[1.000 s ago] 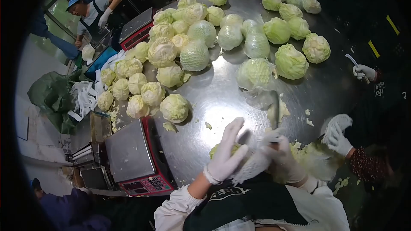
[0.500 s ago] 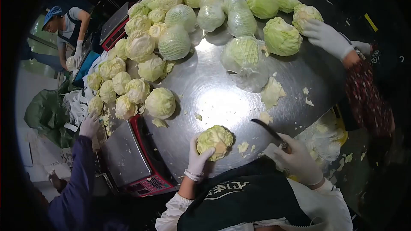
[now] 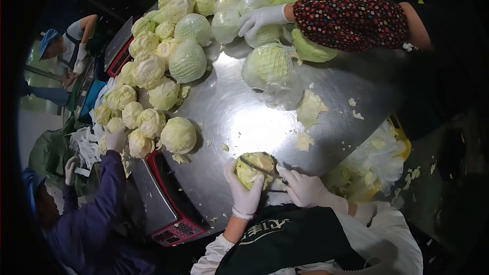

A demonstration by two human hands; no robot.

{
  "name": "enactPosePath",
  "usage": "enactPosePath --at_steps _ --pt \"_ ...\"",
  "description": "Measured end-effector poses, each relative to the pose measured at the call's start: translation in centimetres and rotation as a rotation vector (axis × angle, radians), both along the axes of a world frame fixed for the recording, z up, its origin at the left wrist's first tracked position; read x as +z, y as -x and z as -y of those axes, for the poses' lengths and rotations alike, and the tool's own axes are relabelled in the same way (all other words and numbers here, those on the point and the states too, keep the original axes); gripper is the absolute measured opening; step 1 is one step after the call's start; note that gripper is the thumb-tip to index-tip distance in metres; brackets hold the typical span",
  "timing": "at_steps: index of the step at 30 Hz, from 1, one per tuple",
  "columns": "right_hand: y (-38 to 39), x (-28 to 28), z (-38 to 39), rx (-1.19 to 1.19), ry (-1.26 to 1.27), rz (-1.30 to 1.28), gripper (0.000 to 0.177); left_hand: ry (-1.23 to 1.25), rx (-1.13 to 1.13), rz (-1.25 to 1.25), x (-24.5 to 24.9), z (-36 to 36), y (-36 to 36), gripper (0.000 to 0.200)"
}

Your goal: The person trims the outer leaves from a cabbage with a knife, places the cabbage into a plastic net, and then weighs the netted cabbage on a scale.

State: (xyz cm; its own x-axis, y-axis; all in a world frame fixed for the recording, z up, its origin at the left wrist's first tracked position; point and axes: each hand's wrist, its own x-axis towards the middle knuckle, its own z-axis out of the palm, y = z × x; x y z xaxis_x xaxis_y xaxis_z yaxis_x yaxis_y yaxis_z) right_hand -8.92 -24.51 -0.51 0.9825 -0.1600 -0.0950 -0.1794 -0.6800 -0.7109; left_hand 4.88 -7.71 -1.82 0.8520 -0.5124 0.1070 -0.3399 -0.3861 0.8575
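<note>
My left hand, in a white glove, grips a small pale-green cabbage from its left side, low over the near edge of the metal table. In my gloved right hand is a knife; its dark curved blade lies across the cabbage. The fingers of the right hand wrap round the handle, which is mostly hidden. A film-wrapped cabbage sits farther up the table, with loose leaf pieces to its right.
Many cabbages are heaped at the left, beside a red scale. A co-worker's gloved hand reaches over wrapped cabbages at the back. Another person's hand touches the left heap. A bin of scraps stands at the right.
My right hand has brought the knife left onto the cabbage. The co-worker's arm at the right has swept left across the back, and the person at the left has leaned in.
</note>
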Motion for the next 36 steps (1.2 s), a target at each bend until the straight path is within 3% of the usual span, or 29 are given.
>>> enactPosePath --at_steps 4,6,14,16,20,22,24,26,29,32,34,36 --pt "1.6 -1.0 -0.7 -0.035 0.032 -0.031 0.059 0.085 0.022 -0.182 -0.2 1.4 1.1 0.074" --pt "1.5 -0.6 -0.9 -0.043 0.057 -0.083 0.060 0.005 0.030 -0.053 0.0 1.7 1.3 0.070" --pt "-0.1 0.5 -0.9 -0.139 0.045 -0.158 0.065 -0.036 0.053 0.076 -0.6 2.4 1.9 0.073" --pt "-0.7 -0.1 -0.8 -0.164 0.028 -0.148 0.063 -0.033 0.046 0.086 -0.7 2.6 2.1 0.074" --pt "-2.8 -2.2 -0.2 -0.220 0.095 -0.268 0.052 -0.104 -0.091 0.335 -0.3 2.2 3.4 0.079" --pt "-2.5 -3.4 -0.1 -0.349 -0.156 -0.025 0.041 0.083 0.029 0.068 -1.2 0.6 2.3 0.073" --pt "-1.4 -1.2 1.8 -0.434 -0.502 -0.151 0.026 0.140 0.093 -0.147 -2.8 -3.4 1.3 0.066" --pt "-0.1 -2.3 2.3 -0.369 -0.489 -0.154 0.023 0.267 0.074 -0.401 -1.8 -6.0 1.7 0.075" --pt "0.5 -2.5 0.3 -0.256 -0.534 -0.083 0.029 0.112 0.005 -0.385 0.3 -6.9 3.0 0.092" --pt "-0.5 -2.1 -1.8 -0.124 -0.576 -0.004 0.039 -0.033 -0.052 -0.348 -1.0 -7.2 2.8 0.105" --pt "-1.0 -2.6 -2.6 -0.048 -0.487 0.122 0.043 -0.060 -0.030 -0.347 -1.4 -7.1 2.7 0.103" --pt "-1.2 -2.6 -2.1 0.011 -0.536 0.076 0.048 0.122 0.053 -0.571 -0.2 -5.6 2.5 0.098"
